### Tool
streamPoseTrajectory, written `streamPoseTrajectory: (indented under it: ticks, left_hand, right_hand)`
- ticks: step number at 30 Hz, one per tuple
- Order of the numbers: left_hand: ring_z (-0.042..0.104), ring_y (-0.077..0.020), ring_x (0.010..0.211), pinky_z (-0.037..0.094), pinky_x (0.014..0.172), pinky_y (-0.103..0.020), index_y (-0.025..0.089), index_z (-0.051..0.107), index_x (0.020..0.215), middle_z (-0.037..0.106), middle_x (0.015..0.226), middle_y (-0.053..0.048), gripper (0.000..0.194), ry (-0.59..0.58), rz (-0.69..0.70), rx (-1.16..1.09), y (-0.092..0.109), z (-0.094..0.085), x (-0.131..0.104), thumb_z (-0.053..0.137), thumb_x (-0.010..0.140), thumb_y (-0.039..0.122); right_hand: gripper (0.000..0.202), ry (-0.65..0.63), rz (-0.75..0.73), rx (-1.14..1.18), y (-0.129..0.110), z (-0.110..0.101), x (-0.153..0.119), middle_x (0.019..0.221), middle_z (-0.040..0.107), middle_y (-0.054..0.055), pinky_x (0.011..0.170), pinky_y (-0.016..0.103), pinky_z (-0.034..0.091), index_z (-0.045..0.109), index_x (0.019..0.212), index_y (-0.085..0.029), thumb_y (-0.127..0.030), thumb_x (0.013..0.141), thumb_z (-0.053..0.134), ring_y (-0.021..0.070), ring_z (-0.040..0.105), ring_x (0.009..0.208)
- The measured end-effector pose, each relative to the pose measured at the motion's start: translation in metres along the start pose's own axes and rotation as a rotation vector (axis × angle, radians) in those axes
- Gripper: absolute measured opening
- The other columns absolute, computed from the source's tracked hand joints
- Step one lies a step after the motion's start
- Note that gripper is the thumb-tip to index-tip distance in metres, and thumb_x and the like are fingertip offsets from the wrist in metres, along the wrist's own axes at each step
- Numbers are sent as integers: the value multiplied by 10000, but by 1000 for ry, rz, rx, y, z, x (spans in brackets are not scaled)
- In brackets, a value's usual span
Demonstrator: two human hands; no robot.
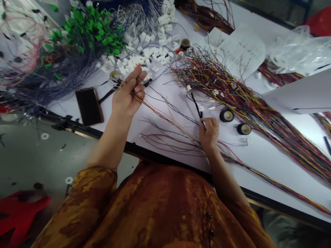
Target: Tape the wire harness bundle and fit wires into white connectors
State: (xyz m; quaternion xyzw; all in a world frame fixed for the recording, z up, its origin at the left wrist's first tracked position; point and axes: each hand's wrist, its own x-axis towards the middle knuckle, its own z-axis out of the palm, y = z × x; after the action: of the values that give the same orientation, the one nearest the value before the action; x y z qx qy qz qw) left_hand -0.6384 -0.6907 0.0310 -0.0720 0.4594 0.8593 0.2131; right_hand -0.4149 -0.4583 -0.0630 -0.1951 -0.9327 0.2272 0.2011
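Note:
My left hand (127,96) is closed with its fingers pinched around several thin wires (161,117). They run in yellow, red and black across to my right hand (210,133). That hand is closed on a black-sleeved cable (196,103), which ends in a small white connector (189,88). Loose wire ends (165,139) fan out on the table between my arms. From my right hand a long wire bundle (261,173) stretches toward the lower right. Just past my left fingertips lies a pile of white connectors (155,57). What sits inside each grip is partly hidden.
A phone (89,107) lies left of my left forearm. Tape rolls (227,115) stand right of my right hand, near a thick pile of coloured wires (232,89). Green connectors (97,29) and a clear plastic bag (301,51) are farther back. The table edge (144,155) runs before me.

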Motion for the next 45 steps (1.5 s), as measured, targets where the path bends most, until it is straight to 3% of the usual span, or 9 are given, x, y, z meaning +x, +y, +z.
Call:
streamPoseTrajectory:
  ticks: [5, 8, 15, 20, 23, 28, 31, 35, 45]
  left_hand:
    - [715, -157, 1028, 574, 771, -190, 219, 704, 1105, 721, 1119, -48, 240, -77, 101, 29, -3, -4, 7, 491, 997, 191]
    - [702, -154, 1067, 559, 931, -253, 179, 684, 1148, 714, 1187, -45, 272, -209, 212, 56, -9, -13, 9, 456, 1002, 158]
    - [678, -193, 1135, 463, 1120, -379, 160, 656, 1147, 727, 1189, -78, 243, -162, 286, 64, -35, -45, 25, 565, 933, 229]
    - [686, -154, 1097, 462, 1125, -357, 168, 669, 1103, 751, 1124, -33, 260, -116, 264, 47, -39, -47, 25, 455, 957, 147]
    - [675, -154, 1124, 460, 1129, -358, 177, 674, 1136, 742, 1157, -25, 286, -162, 287, 65, -34, -45, 20, 440, 973, 153]
    - [640, -156, 1185, 438, 1149, -359, 204, 675, 1171, 710, 1222, -21, 293, -144, 305, 143, -31, -47, 13, 455, 978, 185]
    - [641, -144, 1176, 441, 1144, -347, 213, 678, 1152, 711, 1212, -11, 287, -132, 287, 152, -31, -47, 12, 457, 972, 173]
    - [675, -129, 1096, 487, 1084, -308, 183, 682, 1131, 725, 1149, -15, 288, -164, 287, 71, -30, -42, 11, 437, 981, 165]
    - [702, -119, 996, 563, 898, -232, 158, 695, 1058, 743, 1035, -23, 371, -55, 226, -54, -34, -49, 3, 336, 999, 88]
  right_hand:
    - [317, -223, -166, 90, -21, 4, 27, 1111, 664, 132, 948, 431, 464, 645, 1202, -181, -294, 916, 565, 267, 586, 1040]
    - [217, -381, -116, 62, -22, 10, 42, 937, 686, 107, 855, 379, 467, 713, 1056, -153, -225, 896, 585, 242, 607, 899]
    - [219, -248, -63, 397, 3, 8, 42, 739, 631, 29, 686, 284, 436, 745, 812, -192, -351, 913, 635, 155, 579, 712]
    - [192, -333, -82, 467, 14, 5, 41, 807, 639, 37, 719, 289, 433, 771, 937, -181, -337, 863, 688, 155, 574, 759]
    - [169, -421, -10, 513, 16, 0, 48, 735, 596, 9, 690, 274, 410, 753, 819, -168, -314, 854, 675, 131, 534, 698]
    - [228, -377, 158, 612, 15, -11, 53, 729, 589, -5, 709, 262, 413, 684, 840, -164, -321, 916, 536, 124, 527, 709]
    - [201, -496, 84, 575, 17, -13, 55, 792, 612, 5, 684, 254, 404, 699, 947, -162, -312, 875, 586, 122, 519, 714]
    - [121, -607, -67, 491, 22, -13, 63, 772, 590, 16, 699, 270, 404, 713, 786, -161, -273, 789, 669, 133, 518, 728]
    - [222, -400, 327, 885, 32, -15, 52, 675, 558, -14, 662, 276, 457, 523, 757, -215, -409, 862, 554, 130, 541, 657]
